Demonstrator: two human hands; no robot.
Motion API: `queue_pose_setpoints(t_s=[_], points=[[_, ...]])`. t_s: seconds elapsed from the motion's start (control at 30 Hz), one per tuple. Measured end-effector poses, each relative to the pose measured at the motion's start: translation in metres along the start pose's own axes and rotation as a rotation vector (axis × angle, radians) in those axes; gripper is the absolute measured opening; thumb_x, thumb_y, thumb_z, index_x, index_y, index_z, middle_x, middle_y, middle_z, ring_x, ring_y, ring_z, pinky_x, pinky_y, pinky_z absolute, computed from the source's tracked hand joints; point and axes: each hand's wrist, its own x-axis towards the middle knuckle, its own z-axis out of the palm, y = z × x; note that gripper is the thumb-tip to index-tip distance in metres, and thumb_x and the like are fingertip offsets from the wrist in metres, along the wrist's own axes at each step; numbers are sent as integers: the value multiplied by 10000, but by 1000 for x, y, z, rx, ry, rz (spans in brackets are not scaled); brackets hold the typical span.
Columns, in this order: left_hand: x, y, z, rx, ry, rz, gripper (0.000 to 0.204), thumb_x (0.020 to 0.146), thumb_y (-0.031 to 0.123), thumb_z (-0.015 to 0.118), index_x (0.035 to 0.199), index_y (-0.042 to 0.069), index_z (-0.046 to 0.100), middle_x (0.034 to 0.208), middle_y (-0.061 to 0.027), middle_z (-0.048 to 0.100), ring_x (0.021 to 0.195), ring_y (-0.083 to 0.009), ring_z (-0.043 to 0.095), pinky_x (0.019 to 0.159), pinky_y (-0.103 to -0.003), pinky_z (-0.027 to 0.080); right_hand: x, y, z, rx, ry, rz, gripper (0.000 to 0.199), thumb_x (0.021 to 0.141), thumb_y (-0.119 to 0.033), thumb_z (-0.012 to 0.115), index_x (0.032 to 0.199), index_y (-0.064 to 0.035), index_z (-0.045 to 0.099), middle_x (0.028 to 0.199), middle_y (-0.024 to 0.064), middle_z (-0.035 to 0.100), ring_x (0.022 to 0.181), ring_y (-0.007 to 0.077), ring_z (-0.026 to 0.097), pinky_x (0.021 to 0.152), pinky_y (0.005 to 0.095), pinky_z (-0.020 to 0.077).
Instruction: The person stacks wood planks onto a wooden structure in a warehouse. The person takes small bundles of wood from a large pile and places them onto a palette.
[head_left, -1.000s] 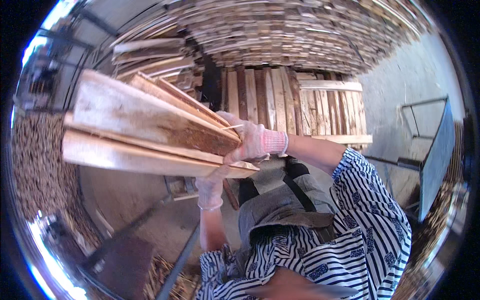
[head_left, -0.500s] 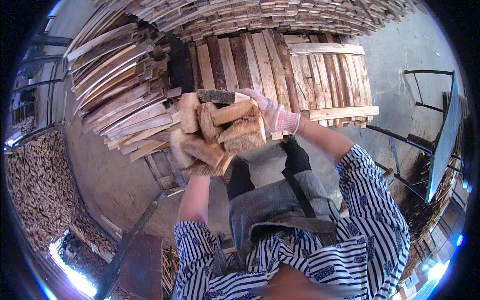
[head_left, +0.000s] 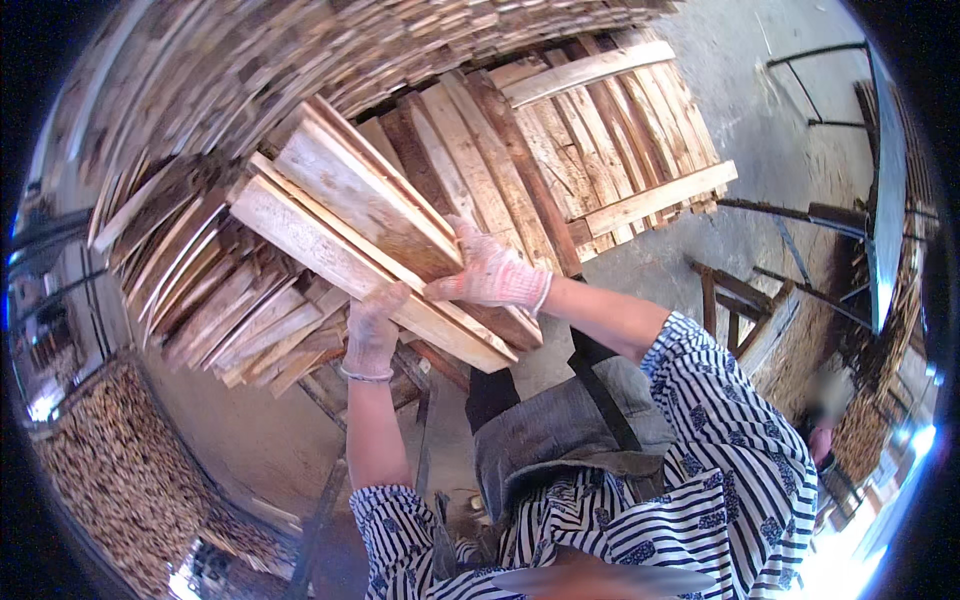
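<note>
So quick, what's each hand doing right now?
Left hand: gloved, pressed up under the bundle of wooden boards, holding it.
Right hand: gloved, gripping the same boards from the top.

One head-worn fisheye looks steeply down, close over the person's arms, toward the plank pallet [head_left: 600, 150].

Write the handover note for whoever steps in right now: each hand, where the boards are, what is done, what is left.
Left hand: gloved, palm under the lower edge of the bundle of boards, supporting it.
Right hand: gloved, pressed on top of the bundle near its close end.
Boards: a few long planks held together at chest height, their far ends over the loose plank heap; the wooden pallet lies behind it.
Done: bundle lifted and gripped.
Left: bundle not yet set down anywhere.
</note>
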Motion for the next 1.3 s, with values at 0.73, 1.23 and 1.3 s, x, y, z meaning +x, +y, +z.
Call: queue_pose_setpoints(t_s=[0.73,1.23,1.3], points=[[135,-59,106,1015,717,-617,881,996,612,476,1527,-62,278,1472,-340,434,1315,-441,520,1065,-454,485,88,172,-148,569,-20,378,1017,881,-393,793,1588,37,203,1410,210,586,1322,255,529,1128,337,410],[138,-78,115,1226,819,-537,823,1003,617,426,1470,-53,330,1308,-305,544,1116,-439,637,909,-491,565,111,131,-101,-470,355,437,1071,829,-261,772,1610,-46,70,1396,287,498,1253,416,560,1026,454,494],[135,-84,112,1232,823,-509,835,1006,616,419,1469,-72,327,1309,-318,553,1110,-446,643,904,-493,568,99,142,-113,-421,396,360,1056,838,-252,760,1608,-39,69,1359,282,525,1211,419,591,1006,455,506]])
